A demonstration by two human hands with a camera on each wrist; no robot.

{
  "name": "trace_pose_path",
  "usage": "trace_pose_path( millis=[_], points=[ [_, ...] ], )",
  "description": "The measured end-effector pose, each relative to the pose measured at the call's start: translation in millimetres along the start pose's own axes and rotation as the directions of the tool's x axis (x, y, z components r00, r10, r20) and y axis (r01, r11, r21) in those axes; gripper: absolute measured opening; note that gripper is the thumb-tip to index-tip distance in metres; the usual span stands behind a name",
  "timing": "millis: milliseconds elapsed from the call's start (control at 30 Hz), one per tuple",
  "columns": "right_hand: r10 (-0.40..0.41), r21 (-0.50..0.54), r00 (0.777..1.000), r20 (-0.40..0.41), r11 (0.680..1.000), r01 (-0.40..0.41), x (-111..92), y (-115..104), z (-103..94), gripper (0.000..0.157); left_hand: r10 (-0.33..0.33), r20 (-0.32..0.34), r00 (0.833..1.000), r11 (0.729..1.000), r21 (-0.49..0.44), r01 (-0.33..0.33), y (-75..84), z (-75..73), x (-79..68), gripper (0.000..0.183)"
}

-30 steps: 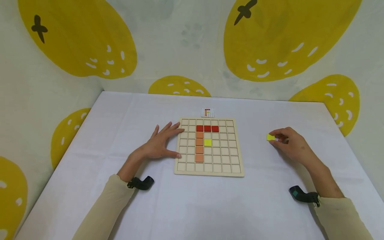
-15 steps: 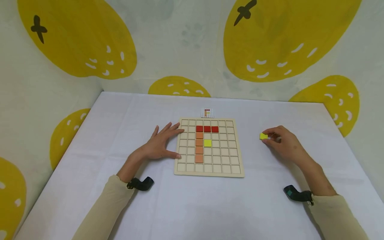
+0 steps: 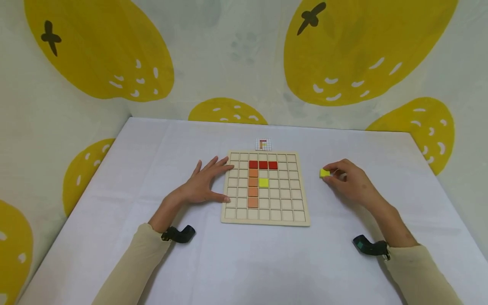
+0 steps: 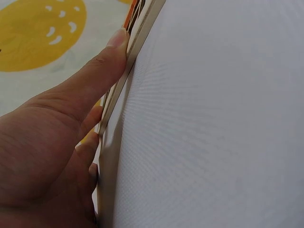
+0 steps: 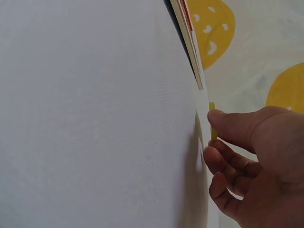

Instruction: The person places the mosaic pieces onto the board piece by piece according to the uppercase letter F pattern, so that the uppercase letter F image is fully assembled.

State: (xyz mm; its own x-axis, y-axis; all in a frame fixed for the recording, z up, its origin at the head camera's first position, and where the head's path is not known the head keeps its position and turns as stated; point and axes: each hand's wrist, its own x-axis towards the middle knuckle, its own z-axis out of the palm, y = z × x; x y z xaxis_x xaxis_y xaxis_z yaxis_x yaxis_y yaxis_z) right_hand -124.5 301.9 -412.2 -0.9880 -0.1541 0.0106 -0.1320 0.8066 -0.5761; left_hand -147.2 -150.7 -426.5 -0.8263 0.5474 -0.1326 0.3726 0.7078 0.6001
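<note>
My right hand (image 3: 348,180) pinches a yellow square tile (image 3: 324,173) between thumb and fingers, to the right of the board. In the right wrist view the same tile (image 5: 213,133) shows edge-on, thin, over the tablecloth. A wooden grid board (image 3: 284,221) lies mid-table. My left hand (image 3: 200,184) rests at its left edge, fingers spread, thumb and index fingertip on the rim. Set in the grid are a row of red tiles (image 3: 263,164), a column of orange tiles (image 3: 253,182) and one yellow tile (image 3: 263,182) beside that column.
A small pattern card (image 3: 263,144) printed with a coloured grid lies just behind the board. White cloth (image 3: 244,262) covers the table. Behind and at the left stands a wall hanging (image 3: 236,51) with yellow shapes. A black wrist camera (image 3: 370,245) sits on each forearm.
My right hand has moved left towards the board, carrying the yellow tile. The left hand and the tiles on the board have stayed where they were.
</note>
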Motion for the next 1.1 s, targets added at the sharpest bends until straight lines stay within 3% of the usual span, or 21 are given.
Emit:
trace_pose_path(
  millis=[433,1100],
  points=[
    [-0.086,0.034,0.996,-0.008,0.996,0.086,6,-16,15.8,0.030,-0.007,0.012,1.000,1.000,0.027,0.007,1.5,0.6,0.8,0.100],
    [-0.121,0.043,0.989,0.087,0.992,0.118,17,-51,32.4,0.029,-0.007,0.007,1.000,1.000,0.015,0.007,1.7,-0.8,0.3,0.099]
  ],
)
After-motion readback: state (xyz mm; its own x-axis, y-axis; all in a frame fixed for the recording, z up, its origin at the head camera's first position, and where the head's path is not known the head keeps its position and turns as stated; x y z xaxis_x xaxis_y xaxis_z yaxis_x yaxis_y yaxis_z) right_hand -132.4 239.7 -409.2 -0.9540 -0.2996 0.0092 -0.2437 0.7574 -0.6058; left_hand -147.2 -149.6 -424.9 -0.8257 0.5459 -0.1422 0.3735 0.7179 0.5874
